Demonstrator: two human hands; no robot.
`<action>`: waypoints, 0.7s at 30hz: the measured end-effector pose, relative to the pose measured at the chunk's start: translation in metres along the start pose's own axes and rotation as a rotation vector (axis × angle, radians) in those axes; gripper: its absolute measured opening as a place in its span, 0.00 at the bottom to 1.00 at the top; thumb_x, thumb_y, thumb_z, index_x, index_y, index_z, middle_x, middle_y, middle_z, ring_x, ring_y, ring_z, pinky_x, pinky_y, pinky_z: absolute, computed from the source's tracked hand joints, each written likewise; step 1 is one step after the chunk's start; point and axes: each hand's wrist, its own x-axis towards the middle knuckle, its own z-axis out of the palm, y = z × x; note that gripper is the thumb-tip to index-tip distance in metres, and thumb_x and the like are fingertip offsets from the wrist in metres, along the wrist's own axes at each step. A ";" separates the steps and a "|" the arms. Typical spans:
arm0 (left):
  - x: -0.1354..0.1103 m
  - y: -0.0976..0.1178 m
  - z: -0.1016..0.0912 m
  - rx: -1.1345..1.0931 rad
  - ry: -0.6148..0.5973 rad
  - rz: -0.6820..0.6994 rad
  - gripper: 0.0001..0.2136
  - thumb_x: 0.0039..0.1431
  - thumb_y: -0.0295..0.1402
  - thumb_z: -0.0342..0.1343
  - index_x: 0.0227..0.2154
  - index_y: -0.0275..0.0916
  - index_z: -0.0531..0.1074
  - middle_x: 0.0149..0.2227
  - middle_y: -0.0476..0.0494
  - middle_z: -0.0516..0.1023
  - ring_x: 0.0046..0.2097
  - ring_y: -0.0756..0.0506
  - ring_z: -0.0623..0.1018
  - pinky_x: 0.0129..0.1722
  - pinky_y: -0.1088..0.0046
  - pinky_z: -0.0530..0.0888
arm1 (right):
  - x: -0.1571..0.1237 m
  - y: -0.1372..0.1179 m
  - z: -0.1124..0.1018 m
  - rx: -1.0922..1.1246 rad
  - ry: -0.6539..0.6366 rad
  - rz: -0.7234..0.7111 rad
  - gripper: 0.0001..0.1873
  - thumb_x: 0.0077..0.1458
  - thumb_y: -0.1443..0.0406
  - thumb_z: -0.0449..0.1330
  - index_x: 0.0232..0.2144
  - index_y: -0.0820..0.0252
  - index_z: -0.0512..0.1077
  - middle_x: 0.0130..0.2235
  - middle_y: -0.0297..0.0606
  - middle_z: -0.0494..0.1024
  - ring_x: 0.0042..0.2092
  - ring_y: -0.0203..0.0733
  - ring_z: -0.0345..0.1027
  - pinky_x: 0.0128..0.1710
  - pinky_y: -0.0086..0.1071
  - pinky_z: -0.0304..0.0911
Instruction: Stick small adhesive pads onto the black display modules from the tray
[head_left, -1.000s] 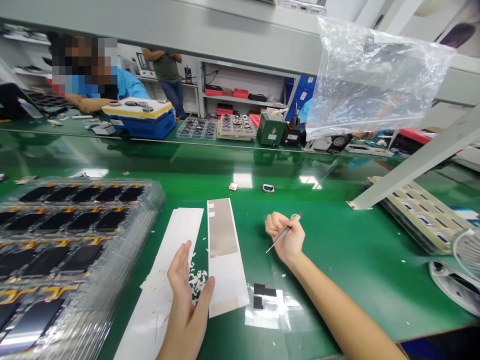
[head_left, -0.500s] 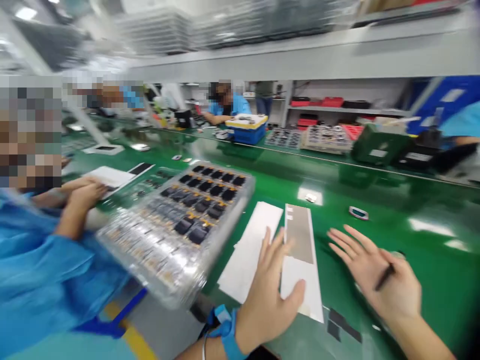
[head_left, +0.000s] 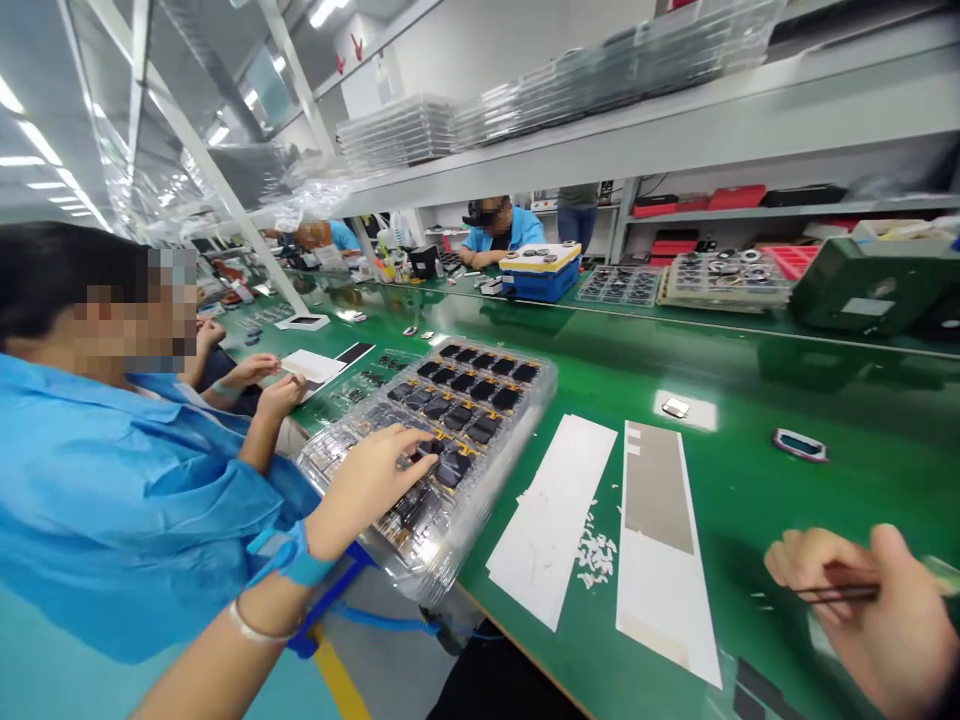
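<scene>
- Head view, lower centre: your left hand [head_left: 367, 485] lies open, fingers apart, on the clear plastic tray [head_left: 541, 385] of black modules [head_left: 454, 468], which sits at the bench [head_left: 862, 440] edge, probably for easy reach.
- Lower right: your right hand [head_left: 847, 600] closes around dark tweezers [head_left: 832, 594], held ready for fine work, right of the white backing strip [head_left: 664, 610] with its grey film [head_left: 658, 485].

I'm seeing through the single head-worn camera, riding at the person's head and tilted forward and down; it looks along the green workbench [head_left: 862, 390] toward the far shelving [head_left: 697, 200]; the left hand [head_left: 367, 480] and right hand [head_left: 855, 610] sit close below the lens.
</scene>
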 end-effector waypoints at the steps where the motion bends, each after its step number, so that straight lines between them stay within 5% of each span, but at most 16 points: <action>1: 0.005 0.002 0.001 0.024 -0.042 -0.001 0.08 0.52 0.40 0.61 0.32 0.44 0.81 0.28 0.44 0.76 0.29 0.39 0.74 0.38 0.62 0.72 | -0.005 -0.007 0.008 -0.108 -0.048 0.094 0.31 0.51 0.41 0.54 0.09 0.52 0.70 0.12 0.42 0.57 0.18 0.41 0.56 0.19 0.45 0.42; 7: 0.018 0.018 -0.007 0.210 -0.196 0.020 0.07 0.53 0.38 0.57 0.25 0.42 0.74 0.26 0.40 0.76 0.28 0.36 0.74 0.32 0.62 0.67 | -0.026 -0.036 0.045 -0.122 -0.170 0.174 0.35 0.56 0.41 0.52 0.12 0.58 0.70 0.15 0.35 0.62 0.18 0.34 0.53 0.18 0.30 0.47; 11: -0.002 0.038 0.002 0.247 -0.160 0.002 0.10 0.60 0.43 0.47 0.27 0.46 0.67 0.20 0.50 0.69 0.22 0.41 0.69 0.25 0.69 0.61 | -0.027 -0.031 0.046 -0.149 -0.154 0.184 0.36 0.56 0.39 0.50 0.13 0.59 0.71 0.16 0.34 0.64 0.18 0.33 0.55 0.18 0.29 0.49; 14: -0.034 0.069 0.025 -0.162 -0.228 -0.021 0.12 0.62 0.46 0.47 0.30 0.46 0.66 0.27 0.51 0.74 0.28 0.44 0.73 0.29 0.73 0.67 | -0.027 -0.027 0.045 -0.180 -0.148 0.180 0.38 0.56 0.38 0.48 0.12 0.60 0.69 0.16 0.33 0.64 0.17 0.32 0.55 0.19 0.29 0.49; 17: -0.062 0.106 0.059 -0.550 -0.467 -0.027 0.12 0.66 0.44 0.45 0.34 0.44 0.67 0.24 0.52 0.68 0.26 0.47 0.70 0.28 0.74 0.68 | -0.028 -0.025 0.046 -0.206 -0.155 0.174 0.38 0.57 0.38 0.47 0.13 0.60 0.70 0.16 0.33 0.64 0.17 0.31 0.56 0.20 0.29 0.49; 21: -0.071 0.134 0.109 -0.751 -0.742 0.006 0.11 0.69 0.42 0.43 0.36 0.43 0.65 0.25 0.52 0.65 0.27 0.48 0.67 0.27 0.74 0.64 | -0.029 -0.025 0.047 -0.230 -0.174 0.168 0.38 0.59 0.39 0.46 0.13 0.61 0.70 0.17 0.32 0.65 0.18 0.30 0.56 0.21 0.29 0.51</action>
